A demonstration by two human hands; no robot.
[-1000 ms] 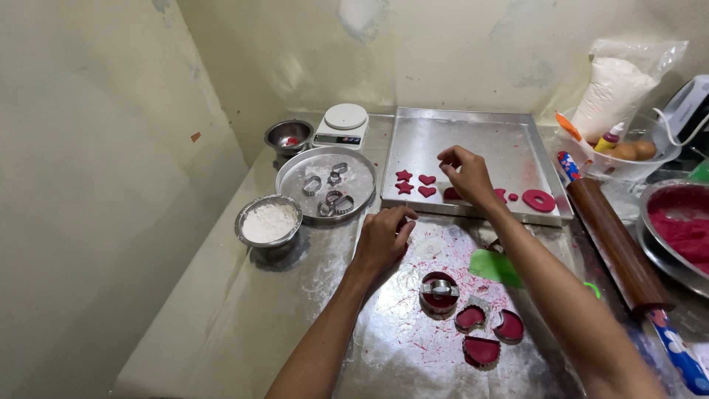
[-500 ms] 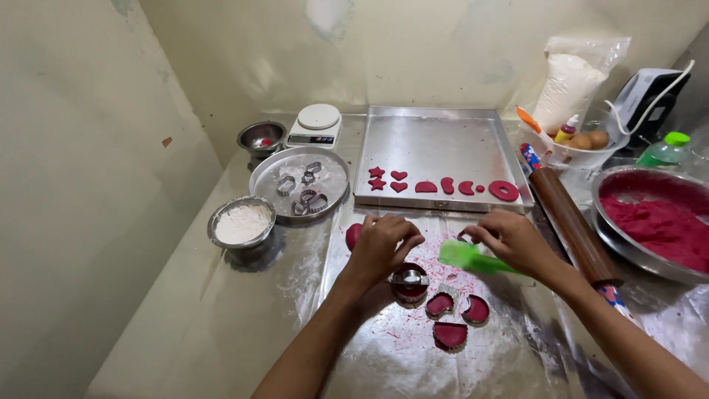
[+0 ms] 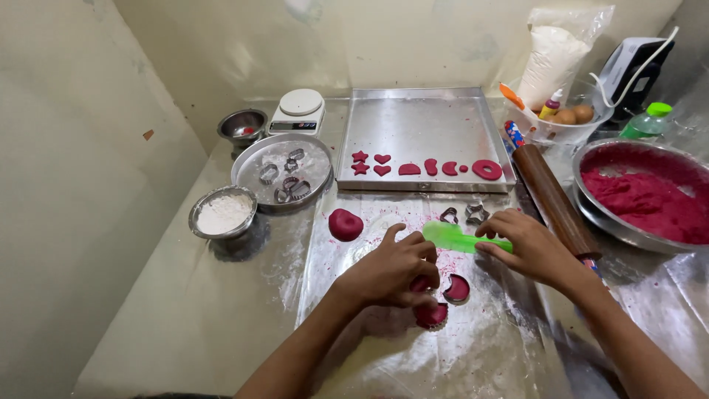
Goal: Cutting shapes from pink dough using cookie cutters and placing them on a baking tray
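Head view: left hand [image 3: 390,272] lies palm-down, fingers curled over red dough cut-outs [image 3: 456,288] on the plastic sheet [image 3: 347,347], w/ more pieces just under its fingertips. Right hand [image 3: 526,247] pinches a green scraper [image 3: 459,238], which pokes out toward the left hand. Rolling pin [image 3: 554,199] just beyond right hand; baking tray [image 3: 413,125] further ahead of both.

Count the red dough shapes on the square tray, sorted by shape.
On the square tray:
Stars: 2
Hearts: 2
Ring: 1
Half-moon and crescent pieces: 3
Small dot: 1
Total: 9
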